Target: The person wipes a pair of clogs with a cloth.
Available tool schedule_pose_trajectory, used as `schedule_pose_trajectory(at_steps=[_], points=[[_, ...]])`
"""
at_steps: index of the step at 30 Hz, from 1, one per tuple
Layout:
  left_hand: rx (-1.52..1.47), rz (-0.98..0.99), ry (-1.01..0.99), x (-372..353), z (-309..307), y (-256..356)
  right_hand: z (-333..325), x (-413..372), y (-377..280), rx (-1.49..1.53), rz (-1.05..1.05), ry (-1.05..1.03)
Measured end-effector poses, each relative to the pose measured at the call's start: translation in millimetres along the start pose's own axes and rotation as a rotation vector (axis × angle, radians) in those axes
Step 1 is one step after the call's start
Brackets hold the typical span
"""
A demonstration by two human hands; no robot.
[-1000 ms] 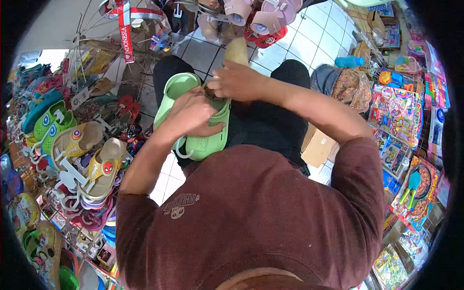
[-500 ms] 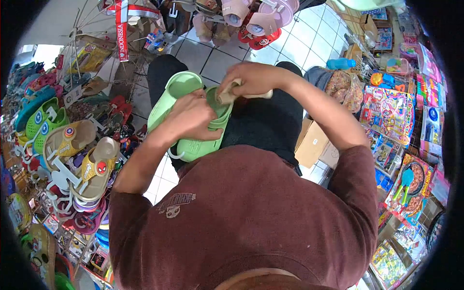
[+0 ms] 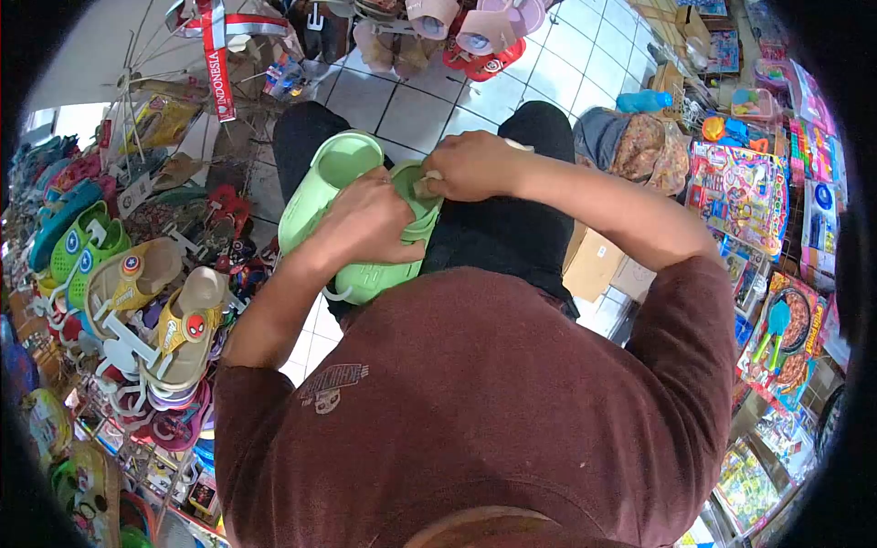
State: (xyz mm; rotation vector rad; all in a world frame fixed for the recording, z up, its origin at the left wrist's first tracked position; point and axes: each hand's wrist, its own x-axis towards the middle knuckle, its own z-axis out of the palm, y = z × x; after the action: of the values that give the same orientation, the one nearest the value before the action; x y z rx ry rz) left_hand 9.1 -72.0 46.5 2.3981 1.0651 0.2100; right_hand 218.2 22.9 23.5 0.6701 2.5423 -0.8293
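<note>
left hand (image 3: 373,219) is gripping the green clogs (image 3: 376,281), which are resting on the person's dark trousers (image 3: 502,233); right hand (image 3: 470,166) is holding a pale cloth (image 3: 423,188) at the right-hand clog's opening. left of the clogs, tan sandals (image 3: 189,315) are crowding together; beyond the clogs, pink sandals (image 3: 487,35) are showing; right of the clogs, a blue bottle (image 3: 643,101) is lying.

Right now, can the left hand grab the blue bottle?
Probably not: the left hand is holding the green clogs, and the blue bottle is way past the right hand and right knee.
</note>
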Motion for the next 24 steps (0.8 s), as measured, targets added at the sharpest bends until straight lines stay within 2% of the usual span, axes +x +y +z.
schedule_pose_trajectory(at_steps=[2, 6, 7, 9, 10, 13, 14, 17, 18, 21, 22, 24], points=[[-0.038, 0.01, -0.029, 2, 0, 2, -7, 4, 7, 0.272, 0.075, -0.186], [-0.056, -0.011, -0.038, 1, -3, 5, -18, -1, 29, 0.805, 0.03, -0.403], [-0.048, -0.021, -0.06, 1, -5, 4, -25, -7, 32, 0.765, 0.051, -0.293], [-0.038, -0.05, -0.091, 3, -7, 4, -25, -4, 45, 0.936, 0.109, 0.01], [-0.046, -0.051, -0.094, 2, -7, 6, -33, -6, 46, 0.817, 0.088, 0.089], [-0.04, -0.033, -0.084, 5, -10, 3, -26, 0, 38, 0.387, -0.362, 0.112], [-0.039, -0.022, -0.064, 4, -7, 2, -19, -4, 26, 0.272, -0.358, 0.13], [-0.03, -0.026, -0.096, 6, -10, 3, 20, 11, 26, -0.396, -0.579, 0.636], [-0.026, -0.033, -0.123, 6, -12, 4, 15, 10, 25, -0.425, -0.533, 0.566], [-0.018, -0.016, -0.059, 3, -3, 2, 16, 0, 9, -0.204, -0.249, 0.301], [-0.023, -0.022, -0.069, 2, -2, 2, 22, -4, 11, -0.088, -0.21, 0.34], [-0.027, -0.03, -0.086, 3, -1, 3, 18, -8, 10, 0.142, -0.041, 0.131]])
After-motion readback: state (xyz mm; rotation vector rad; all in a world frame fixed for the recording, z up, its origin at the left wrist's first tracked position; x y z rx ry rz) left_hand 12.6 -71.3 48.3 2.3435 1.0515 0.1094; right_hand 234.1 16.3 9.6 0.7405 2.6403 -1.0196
